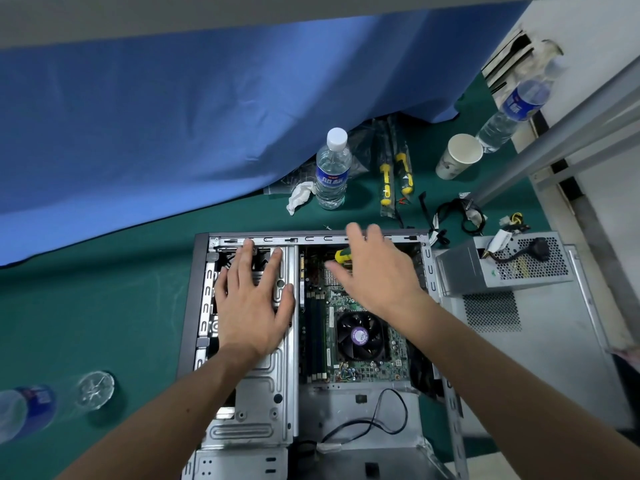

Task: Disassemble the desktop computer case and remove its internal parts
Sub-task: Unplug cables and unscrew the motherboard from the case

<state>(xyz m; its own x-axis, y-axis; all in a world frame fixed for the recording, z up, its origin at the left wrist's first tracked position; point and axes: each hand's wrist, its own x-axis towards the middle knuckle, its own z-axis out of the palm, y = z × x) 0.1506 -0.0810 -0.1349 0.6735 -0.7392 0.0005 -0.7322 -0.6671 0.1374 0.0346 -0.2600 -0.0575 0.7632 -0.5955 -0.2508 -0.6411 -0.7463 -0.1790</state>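
The open computer case (201, 271) lies flat on the green table, its side panel off. My left hand (252, 299) lies flat, fingers spread, on the metal drive cage (263, 393) at the case's left. My right hand (374, 268) hovers with straight fingers over the motherboard (367, 370), near the far wall of the case. A yellow-and-black screwdriver (343, 255) lies inside the case under my right hand's fingers. The CPU fan (360, 336) sits in the middle of the board. A black cable (377, 422) loops over the near floor of the case.
A removed power supply (502, 268) rests on the detached side panel (540, 341) at the right. Behind the case stand a water bottle (332, 168), bagged screwdrivers (394, 174), a paper cup (459, 155), loose cables (460, 213) and a tissue (299, 197). Bottles lie at the left (31, 410) and far right (516, 105).
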